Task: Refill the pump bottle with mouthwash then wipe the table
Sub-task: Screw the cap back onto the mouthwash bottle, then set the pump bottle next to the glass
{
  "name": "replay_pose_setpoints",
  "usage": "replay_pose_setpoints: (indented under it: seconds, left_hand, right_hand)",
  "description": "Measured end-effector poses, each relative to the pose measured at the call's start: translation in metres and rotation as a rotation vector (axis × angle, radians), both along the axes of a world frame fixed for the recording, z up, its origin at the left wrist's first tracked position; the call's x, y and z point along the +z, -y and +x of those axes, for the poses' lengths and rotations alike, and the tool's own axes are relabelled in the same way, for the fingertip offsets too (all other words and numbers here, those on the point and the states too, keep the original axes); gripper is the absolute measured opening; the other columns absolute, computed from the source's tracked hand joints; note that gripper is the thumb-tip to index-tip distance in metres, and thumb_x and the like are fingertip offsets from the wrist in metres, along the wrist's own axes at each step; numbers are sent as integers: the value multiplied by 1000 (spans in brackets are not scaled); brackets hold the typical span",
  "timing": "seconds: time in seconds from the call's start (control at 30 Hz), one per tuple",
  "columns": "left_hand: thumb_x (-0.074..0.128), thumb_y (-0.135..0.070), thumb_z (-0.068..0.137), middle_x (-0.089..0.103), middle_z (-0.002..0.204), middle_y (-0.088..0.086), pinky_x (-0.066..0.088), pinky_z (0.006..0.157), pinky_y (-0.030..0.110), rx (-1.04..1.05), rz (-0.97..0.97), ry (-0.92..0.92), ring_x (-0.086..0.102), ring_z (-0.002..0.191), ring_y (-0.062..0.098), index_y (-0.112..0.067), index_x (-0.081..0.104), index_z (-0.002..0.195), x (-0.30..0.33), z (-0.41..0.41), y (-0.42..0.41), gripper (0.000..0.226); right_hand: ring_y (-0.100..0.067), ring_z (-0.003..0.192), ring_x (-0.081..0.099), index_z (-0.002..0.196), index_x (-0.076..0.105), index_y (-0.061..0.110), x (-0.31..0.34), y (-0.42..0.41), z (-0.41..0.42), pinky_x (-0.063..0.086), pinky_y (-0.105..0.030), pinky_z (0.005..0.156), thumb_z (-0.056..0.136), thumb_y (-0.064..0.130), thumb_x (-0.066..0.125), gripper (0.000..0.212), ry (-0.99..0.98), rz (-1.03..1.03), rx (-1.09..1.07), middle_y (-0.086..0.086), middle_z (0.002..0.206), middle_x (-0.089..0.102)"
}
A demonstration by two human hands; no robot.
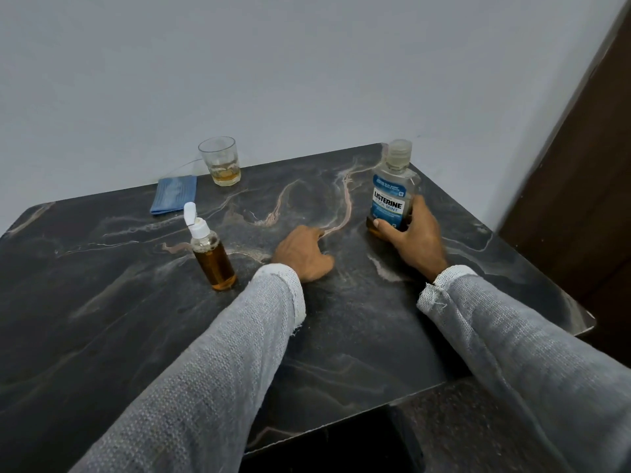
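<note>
Mouthwash bottle is gripped by the right hand fingers; left hand fingers are loosely curled, empty, on the counter, the pump bottle left of them.

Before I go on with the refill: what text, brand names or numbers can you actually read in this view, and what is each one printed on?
"LISTERINE": large white letters on the label of the mouthwash bottle, which the right hand grips near its base.
"COOL MINT": smaller line directly beneath, same label.
Fine print in the blue band at the top of that label: too small to read.
Small bottle, glass, blue cloth: no text visible.
</note>
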State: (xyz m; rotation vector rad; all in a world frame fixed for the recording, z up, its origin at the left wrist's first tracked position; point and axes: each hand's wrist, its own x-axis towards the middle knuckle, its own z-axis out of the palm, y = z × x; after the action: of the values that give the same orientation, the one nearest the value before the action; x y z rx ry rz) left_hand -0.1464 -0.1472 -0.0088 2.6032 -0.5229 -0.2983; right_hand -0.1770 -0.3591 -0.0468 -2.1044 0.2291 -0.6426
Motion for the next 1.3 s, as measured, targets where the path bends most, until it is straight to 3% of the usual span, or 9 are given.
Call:
replay_pose_setpoints:
  seconds: [0.1,0.27,0.43,0.67,1.1,1.2,1.3]
  left_hand:
    - [69,-33,80,57,127,8,48,99,46,-60,162,0,57,111,30,-14,57,128,11,10,4,53]
    - [78,-48,74,41,140,10,41,107,47,-121,287,-63,46,128,33,-18,46,140,13,25,3,79]
    - [82,-48,69,43,139,10,41,107,46,-123,304,-63,47,127,32,-18,46,138,13,32,7,83]
    - [84,-47,66,44,140,10,41,106,48,-116,294,-57,46,128,32,-17,47,138,12,35,8,86]
    - [82,-46,69,42,140,10,40,108,48,-116,270,-52,44,130,32,-17,45,139,9,34,6,84]
    - [82,-45,70,41,140,11,40,108,48,-116,263,-54,44,130,32,-17,45,139,8,34,5,84]
    - [82,-44,70,40,141,10,39,108,49,-102,236,-63,42,131,33,-18,44,139,5,32,4,82]
  right_hand:
    - [-11,105,57,121,48,15,2,13,12,46,-21,84,78,33,79,56,-21,24,-29,0,122,59]
    - [-12,103,58,118,49,15,0,24,34,45,-20,81,79,35,78,52,-28,39,-61,-2,119,58]
    - [-17,107,58,121,50,14,-2,30,50,50,-32,91,79,35,77,54,-14,41,-108,-5,121,58]
    - [-14,103,56,120,50,13,-5,32,51,45,-24,82,80,34,77,53,-6,25,-146,-6,120,57]
    - [-18,105,57,119,50,12,-5,32,49,50,-30,88,80,34,77,53,7,21,-153,-7,121,56]
    - [-18,104,56,117,49,13,-5,30,48,47,-26,83,78,37,77,54,-5,12,-173,-6,119,55]
    - [-17,105,52,114,44,18,-4,27,41,48,-28,88,72,46,80,62,-5,9,-205,0,114,47]
